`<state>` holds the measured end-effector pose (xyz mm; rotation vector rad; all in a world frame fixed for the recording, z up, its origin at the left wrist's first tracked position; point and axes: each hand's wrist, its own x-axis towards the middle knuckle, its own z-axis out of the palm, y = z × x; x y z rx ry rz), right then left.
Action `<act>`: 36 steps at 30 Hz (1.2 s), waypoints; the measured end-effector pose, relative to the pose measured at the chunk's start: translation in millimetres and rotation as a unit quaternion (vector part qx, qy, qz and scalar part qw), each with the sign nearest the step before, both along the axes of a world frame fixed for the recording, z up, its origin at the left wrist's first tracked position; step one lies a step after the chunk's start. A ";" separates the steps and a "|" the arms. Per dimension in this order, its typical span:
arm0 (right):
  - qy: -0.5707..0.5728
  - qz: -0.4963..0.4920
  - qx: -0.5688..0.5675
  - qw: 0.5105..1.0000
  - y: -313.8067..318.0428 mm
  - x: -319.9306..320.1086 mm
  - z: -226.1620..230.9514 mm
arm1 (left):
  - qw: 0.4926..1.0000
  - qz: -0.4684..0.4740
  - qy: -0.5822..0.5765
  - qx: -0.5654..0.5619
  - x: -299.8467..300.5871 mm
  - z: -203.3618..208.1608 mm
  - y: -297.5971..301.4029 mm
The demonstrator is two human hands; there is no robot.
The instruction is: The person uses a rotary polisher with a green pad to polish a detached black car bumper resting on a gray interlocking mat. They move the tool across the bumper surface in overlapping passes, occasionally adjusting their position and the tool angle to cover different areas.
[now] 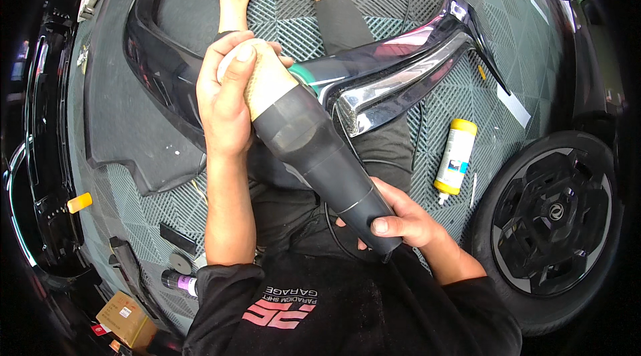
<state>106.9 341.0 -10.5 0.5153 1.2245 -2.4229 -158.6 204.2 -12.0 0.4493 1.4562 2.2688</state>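
A corded polisher [314,146] with a black body and a cream-coloured head lies slantwise in front of me. My left hand [224,102] is wrapped over its head, thumb on top. Around the rear end of the body, my right hand [404,219] is closed with the thumb on the near side. A green pad [304,76] shows partly beyond the head, at a glossy black car body panel [380,56]; whether they touch I cannot tell. The panel curves across my legs and carries a shiny, lamp-like strip [394,89] along its near side.
A white bottle with yellow ends [457,156] lies on the grey grid floor [441,209], left of a wheel [554,222]. A dark mat [120,109] spreads to the left. Near lower left are a purple-labelled bottle [179,282], a cardboard box [125,319] and an orange block [80,202].
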 end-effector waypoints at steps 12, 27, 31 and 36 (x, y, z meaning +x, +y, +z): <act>-0.001 -0.011 -0.057 0.998 13.0 9.7 -1.9 | 1.000 -0.015 0.000 -0.001 5.7 0.4 15.9; 0.000 -0.029 -0.085 0.996 15.5 12.0 -1.0 | 1.000 -0.025 0.005 -0.008 10.0 0.9 28.2; -0.012 -0.040 -0.087 0.995 19.9 16.3 1.1 | 0.999 -0.041 -0.009 0.008 10.7 1.3 40.9; -0.011 -0.067 -0.103 0.992 25.3 22.0 -3.6 | 0.998 -0.062 -0.018 0.007 11.9 -1.1 61.3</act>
